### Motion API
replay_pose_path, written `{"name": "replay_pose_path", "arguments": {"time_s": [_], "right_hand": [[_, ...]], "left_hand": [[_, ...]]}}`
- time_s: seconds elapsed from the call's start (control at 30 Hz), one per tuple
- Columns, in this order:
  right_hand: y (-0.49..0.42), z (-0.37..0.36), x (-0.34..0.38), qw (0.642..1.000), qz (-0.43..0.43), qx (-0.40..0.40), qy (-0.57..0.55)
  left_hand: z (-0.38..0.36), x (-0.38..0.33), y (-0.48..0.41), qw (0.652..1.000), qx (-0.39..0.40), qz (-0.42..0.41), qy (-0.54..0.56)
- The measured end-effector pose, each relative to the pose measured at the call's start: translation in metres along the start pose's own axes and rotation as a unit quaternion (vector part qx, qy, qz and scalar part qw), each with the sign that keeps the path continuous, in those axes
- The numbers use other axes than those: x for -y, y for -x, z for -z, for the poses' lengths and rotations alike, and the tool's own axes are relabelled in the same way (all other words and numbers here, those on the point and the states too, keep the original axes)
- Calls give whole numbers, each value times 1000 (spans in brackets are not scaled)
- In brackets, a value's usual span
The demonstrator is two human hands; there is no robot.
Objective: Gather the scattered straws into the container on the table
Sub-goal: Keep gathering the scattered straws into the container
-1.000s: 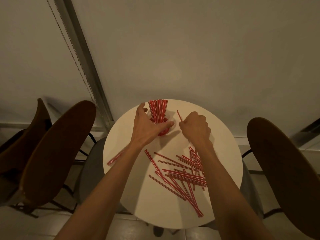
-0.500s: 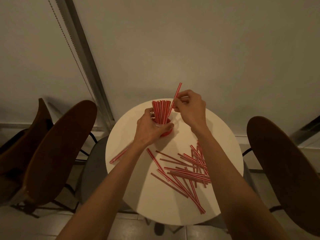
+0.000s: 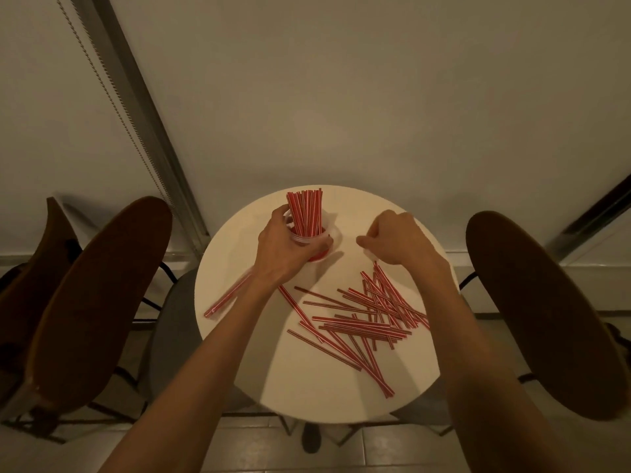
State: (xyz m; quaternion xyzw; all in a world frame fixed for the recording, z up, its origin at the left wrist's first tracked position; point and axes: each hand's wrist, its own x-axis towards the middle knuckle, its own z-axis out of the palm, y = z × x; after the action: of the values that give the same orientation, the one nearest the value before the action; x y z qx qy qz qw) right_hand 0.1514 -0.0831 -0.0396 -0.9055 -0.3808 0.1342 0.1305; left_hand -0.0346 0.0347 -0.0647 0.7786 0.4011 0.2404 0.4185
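Gripping the container (image 3: 321,255) with my left hand (image 3: 288,249) to steady it; my right hand (image 3: 397,244) curls empty near scattered straws (image 3: 362,327).

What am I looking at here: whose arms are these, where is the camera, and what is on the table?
No machine: a person's two bare arms, filmed by one wide-angle camera worn on their head, looking down. On the round white table stands a clear container of upright red-striped straws; the left hand holds it. The right hand is beside it, curled, no straw visible in it. Loose straws lie piled nearer the person, one lone straw off left. Chairs flank the table.
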Motion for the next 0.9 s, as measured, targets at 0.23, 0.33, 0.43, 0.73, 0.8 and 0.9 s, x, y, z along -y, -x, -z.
{"name": "replay_pose_path", "arguments": {"time_s": [0.23,0.33,0.43,0.73,0.8,0.9], "right_hand": [[49,-1,-19,989,-52,100,98],[64,-2,-13,991,-53,88,82],[75,-4,-9,993,-40,72,79],[68,-30,-9,999,-15,-23,40],[64,-31,-8,999,-25,-36,2],[56,-28,-10,995,-39,-32,-81]], "left_hand": [[6,5,25,1000,-17,26,6],[3,6,42,999,-37,38,12],[-2,9,59,998,-50,35,4],[-18,3,89,996,-77,-48,21],[-21,1,89,995,-59,-73,17],[-24,-4,89,996,-25,-81,-4]]}}
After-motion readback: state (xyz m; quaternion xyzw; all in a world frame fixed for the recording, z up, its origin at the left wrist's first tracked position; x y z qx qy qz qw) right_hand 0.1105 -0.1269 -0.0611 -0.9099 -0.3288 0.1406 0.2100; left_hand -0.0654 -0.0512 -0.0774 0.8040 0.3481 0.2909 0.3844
